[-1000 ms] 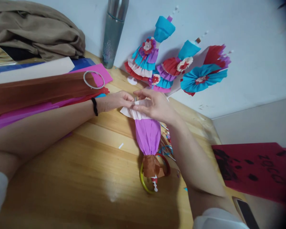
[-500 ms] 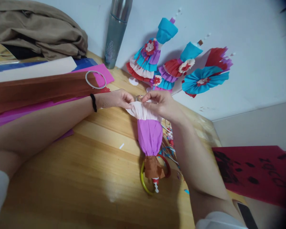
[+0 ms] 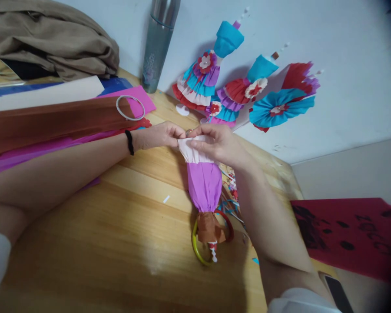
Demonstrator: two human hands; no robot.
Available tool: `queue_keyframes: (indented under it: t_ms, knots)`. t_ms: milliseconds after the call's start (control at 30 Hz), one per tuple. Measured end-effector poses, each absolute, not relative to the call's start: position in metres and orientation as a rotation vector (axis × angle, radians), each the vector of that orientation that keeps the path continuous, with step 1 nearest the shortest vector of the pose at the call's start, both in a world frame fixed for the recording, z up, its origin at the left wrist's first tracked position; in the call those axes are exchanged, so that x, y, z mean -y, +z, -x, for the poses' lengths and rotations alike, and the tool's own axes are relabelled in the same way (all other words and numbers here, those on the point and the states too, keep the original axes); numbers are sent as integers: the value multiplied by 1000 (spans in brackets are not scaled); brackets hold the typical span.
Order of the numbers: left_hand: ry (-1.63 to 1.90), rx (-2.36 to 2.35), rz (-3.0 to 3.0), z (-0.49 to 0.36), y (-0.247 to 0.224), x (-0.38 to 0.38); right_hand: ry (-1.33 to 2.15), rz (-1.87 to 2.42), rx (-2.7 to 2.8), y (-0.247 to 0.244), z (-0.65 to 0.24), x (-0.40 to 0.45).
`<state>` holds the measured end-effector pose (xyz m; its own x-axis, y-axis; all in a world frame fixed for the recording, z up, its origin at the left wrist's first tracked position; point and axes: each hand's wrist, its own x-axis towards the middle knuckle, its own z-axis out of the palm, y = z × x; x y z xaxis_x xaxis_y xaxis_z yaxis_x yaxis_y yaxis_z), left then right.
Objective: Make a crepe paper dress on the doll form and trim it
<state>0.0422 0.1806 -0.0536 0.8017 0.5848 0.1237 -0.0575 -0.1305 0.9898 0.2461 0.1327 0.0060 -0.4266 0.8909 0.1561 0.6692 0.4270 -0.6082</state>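
Observation:
A small paper dress figure (image 3: 204, 184) lies on the table with its white beaded tip toward me. Its skirt is purple crepe paper, its top brown, and a pale pink crepe strip (image 3: 195, 152) wraps the far hem. My left hand (image 3: 169, 134) pinches the left end of the strip. With thumb and fingers, my right hand (image 3: 217, 141) grips the strip's upper edge, covering its right part. Beneath the figure sit scissors with a yellow and a red handle (image 3: 198, 252); their blades are hidden.
Finished paper dresses (image 3: 230, 39) stand against the wall. A flask (image 3: 158, 52), a brown cloth (image 3: 52, 39), crepe sheets (image 3: 52, 121) and a ring (image 3: 117, 108) are at the back left. Paper scraps (image 3: 231, 204) lie beside my right forearm. A red bag (image 3: 345, 234) and phone (image 3: 339, 293) are at right.
My left hand has moved slightly right, bringing the strip's loose left end in closer to the skirt. The right hand stays nearly in place, its thumb shifted a little left.

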Motion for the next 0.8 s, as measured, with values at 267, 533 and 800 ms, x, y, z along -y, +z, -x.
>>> queue_keyframes:
  t_ms: [267,533,800]
  knots:
    - [585,-364,-1588,-40,-58,-180,644,1364,2198,2,-242,-135]
    - [686,-443,-1508,-43,-54,-178,761,1212,2140,13,-244,-130]
    - [708,-448,-1479,-49,-67,-178,552,1332,2203,-1,-238,-134]
